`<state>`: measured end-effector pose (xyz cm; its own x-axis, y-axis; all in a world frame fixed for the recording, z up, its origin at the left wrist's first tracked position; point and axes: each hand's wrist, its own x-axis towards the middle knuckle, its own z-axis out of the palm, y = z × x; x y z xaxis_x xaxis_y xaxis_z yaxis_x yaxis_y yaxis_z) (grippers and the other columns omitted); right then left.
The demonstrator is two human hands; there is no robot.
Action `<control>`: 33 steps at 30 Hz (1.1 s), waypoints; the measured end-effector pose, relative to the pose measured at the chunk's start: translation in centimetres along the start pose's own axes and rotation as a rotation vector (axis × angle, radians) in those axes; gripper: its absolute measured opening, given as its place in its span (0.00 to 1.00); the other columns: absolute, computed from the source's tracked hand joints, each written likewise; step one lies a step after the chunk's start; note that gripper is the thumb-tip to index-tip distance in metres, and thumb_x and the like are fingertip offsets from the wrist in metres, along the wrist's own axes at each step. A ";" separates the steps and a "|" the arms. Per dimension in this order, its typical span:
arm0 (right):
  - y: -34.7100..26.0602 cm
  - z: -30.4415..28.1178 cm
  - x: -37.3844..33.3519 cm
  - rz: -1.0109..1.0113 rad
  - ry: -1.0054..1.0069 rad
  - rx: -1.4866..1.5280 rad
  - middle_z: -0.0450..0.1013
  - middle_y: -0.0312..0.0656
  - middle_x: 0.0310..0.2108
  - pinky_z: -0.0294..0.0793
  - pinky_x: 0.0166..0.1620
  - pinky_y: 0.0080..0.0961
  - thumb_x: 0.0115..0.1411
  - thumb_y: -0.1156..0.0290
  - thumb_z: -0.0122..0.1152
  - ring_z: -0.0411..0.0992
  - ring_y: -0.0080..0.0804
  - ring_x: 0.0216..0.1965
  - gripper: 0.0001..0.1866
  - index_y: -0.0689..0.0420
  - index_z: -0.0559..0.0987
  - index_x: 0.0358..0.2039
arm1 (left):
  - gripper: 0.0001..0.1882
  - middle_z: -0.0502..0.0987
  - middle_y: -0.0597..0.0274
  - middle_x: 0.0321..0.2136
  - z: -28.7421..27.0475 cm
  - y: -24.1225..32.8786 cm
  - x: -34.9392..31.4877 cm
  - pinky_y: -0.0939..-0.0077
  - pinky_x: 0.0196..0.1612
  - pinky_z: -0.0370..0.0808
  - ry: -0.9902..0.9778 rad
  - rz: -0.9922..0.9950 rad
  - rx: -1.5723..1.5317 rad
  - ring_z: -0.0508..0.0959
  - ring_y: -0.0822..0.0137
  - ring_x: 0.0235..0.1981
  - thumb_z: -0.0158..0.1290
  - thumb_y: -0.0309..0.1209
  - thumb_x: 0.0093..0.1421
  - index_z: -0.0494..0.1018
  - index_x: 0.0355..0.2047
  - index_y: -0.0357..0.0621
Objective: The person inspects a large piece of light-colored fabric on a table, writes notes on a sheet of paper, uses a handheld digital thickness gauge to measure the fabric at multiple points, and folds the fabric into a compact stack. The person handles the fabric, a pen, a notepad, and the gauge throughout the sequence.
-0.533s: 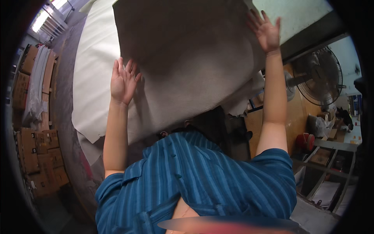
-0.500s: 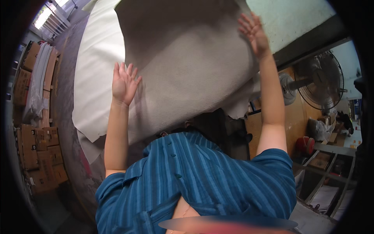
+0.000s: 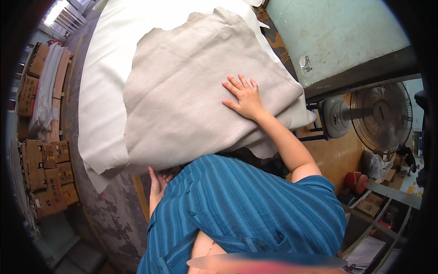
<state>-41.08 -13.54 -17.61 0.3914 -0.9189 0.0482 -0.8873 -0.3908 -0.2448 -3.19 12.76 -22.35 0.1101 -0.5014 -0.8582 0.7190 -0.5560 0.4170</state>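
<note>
A large leather hide lies folded over in front of me, its greyish-beige rough side (image 3: 175, 98) on top. Smooth white leather (image 3: 101, 123) shows beneath it at the left and far side. Flat on the beige face, right of its middle, rests my right hand (image 3: 245, 98) with fingers spread. Low by my shirt, at the hide's near edge, is my left hand (image 3: 158, 183); its thumb stands apart from the fingers, and part of it is hidden. Whether it touches the edge I cannot tell. The near edge droops in uneven folds at the right.
A pale green metal surface (image 3: 337, 41) stands at the far right. Below it is a grey pedestal fan (image 3: 381, 114). A red container (image 3: 355, 181) sits near a metal rack (image 3: 378, 223). Cardboard boxes (image 3: 48, 182) are stacked along the left, across the floor (image 3: 114, 214).
The raised, shadowed beige leather now lies flatter, with its ragged far edge showing. My right hand came down onto it. My left hand dropped from in front of it to the near edge.
</note>
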 end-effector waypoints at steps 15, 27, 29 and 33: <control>0.1 -11.0 0.1 -0.397 -0.435 0.304 0.80 0.46 0.35 0.76 0.44 0.39 0.48 0.78 0.64 0.77 0.48 0.39 0.18 0.53 0.83 0.43 | 0.28 0.71 0.50 0.55 5.4 12.0 -11.9 0.62 0.55 0.72 0.346 1.044 -0.010 0.74 0.56 0.54 0.48 0.37 0.64 0.65 0.59 0.28; -3.0 -6.1 10.5 -0.425 0.129 0.076 0.62 0.41 0.66 0.55 0.67 0.49 0.55 0.69 0.65 0.57 0.43 0.69 0.38 0.44 0.64 0.66 | 0.40 0.59 0.60 0.70 11.4 18.0 -1.2 0.40 0.71 0.40 0.331 1.091 1.460 0.51 0.52 0.73 0.57 0.26 0.52 0.62 0.67 0.59; -2.6 -3.5 9.9 -0.395 -0.127 -0.018 0.55 0.41 0.71 0.51 0.69 0.56 0.52 0.71 0.66 0.51 0.44 0.72 0.44 0.42 0.59 0.70 | 0.43 0.59 0.62 0.70 10.3 17.7 0.5 0.30 0.69 0.36 0.412 1.267 1.706 0.50 0.52 0.73 0.56 0.24 0.49 0.61 0.68 0.62; -2.2 -0.6 11.0 -0.375 0.007 -0.220 0.55 0.39 0.71 0.59 0.65 0.58 0.61 0.77 0.54 0.54 0.44 0.71 0.37 0.41 0.58 0.70 | 0.45 0.58 0.63 0.70 7.6 20.9 3.6 0.38 0.70 0.45 0.504 1.279 1.891 0.54 0.53 0.72 0.53 0.21 0.48 0.60 0.68 0.64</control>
<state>-35.01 -22.84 -15.98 0.6957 -0.7111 0.1015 -0.7151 -0.6991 0.0033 6.98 -5.73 -14.49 0.1332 -0.9850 0.1099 -0.9900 -0.1270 0.0616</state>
